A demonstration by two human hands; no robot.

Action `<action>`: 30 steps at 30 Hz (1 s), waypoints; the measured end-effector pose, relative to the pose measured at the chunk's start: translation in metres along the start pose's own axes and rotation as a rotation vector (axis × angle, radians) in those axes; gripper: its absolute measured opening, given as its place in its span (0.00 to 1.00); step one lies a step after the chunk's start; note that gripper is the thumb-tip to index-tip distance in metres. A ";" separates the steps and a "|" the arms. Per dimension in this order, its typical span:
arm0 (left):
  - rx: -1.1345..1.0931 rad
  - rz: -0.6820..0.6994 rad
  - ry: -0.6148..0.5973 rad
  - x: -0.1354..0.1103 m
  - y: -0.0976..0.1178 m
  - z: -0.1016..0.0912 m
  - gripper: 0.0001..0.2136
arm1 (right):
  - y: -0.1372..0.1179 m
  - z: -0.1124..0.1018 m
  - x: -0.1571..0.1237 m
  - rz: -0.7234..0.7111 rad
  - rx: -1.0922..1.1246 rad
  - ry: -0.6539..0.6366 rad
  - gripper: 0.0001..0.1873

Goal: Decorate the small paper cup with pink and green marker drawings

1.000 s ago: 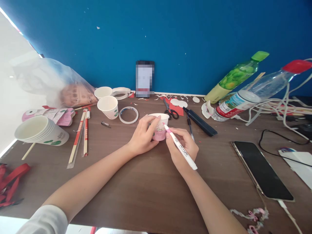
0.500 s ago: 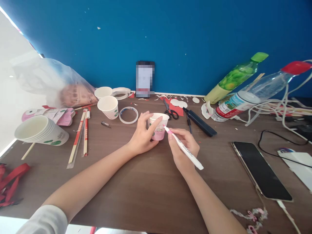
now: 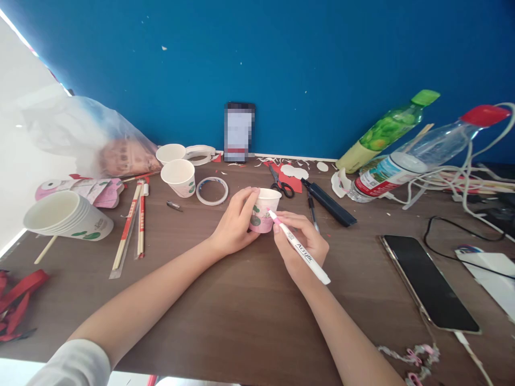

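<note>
A white paper cup (image 3: 269, 199) with green leaf prints stands upright on the dark table, its lower part coloured pink. My left hand (image 3: 238, 220) holds the cup from its left side, fingers along the wall. Between the fingers of my right hand (image 3: 304, 244) is a white acrylic marker (image 3: 308, 254) with a pink tip. The tip meets the cup's right front side, or comes very close to it. Just behind the cup lie black scissors (image 3: 282, 186) on red paper.
Left of the hands are a roll of tape (image 3: 212, 191), two paper cups (image 3: 178, 178), stacked cups (image 3: 66, 215) and wrapped chopsticks (image 3: 127, 230). A phone (image 3: 239, 132) leans on the blue wall. To the right are a black case (image 3: 332, 203), bottles (image 3: 392, 171), cables and another phone (image 3: 430, 281).
The cup has turned in my left hand, and more of its leaf print shows. My left fingers have drawn back from its front to its left side. The marker has shifted slightly.
</note>
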State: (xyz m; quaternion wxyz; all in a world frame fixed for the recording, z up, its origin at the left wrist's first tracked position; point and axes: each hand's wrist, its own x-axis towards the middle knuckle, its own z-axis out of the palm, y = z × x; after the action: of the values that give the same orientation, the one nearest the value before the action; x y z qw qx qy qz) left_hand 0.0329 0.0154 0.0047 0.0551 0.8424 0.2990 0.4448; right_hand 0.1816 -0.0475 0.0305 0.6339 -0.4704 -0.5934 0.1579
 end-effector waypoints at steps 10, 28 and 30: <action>0.032 0.024 0.012 0.001 0.001 -0.001 0.36 | 0.001 0.001 0.000 0.026 -0.048 0.014 0.07; 0.030 0.023 0.026 0.002 0.000 0.000 0.36 | 0.003 0.002 -0.002 0.071 -0.070 0.073 0.07; 0.028 0.011 0.024 0.001 0.000 0.000 0.36 | 0.002 0.002 -0.001 0.092 -0.073 0.080 0.06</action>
State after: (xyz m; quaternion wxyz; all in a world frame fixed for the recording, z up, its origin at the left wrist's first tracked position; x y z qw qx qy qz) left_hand 0.0340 0.0159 0.0055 0.0373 0.8394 0.3013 0.4508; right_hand 0.1800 -0.0462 0.0280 0.6315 -0.5260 -0.5507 0.1459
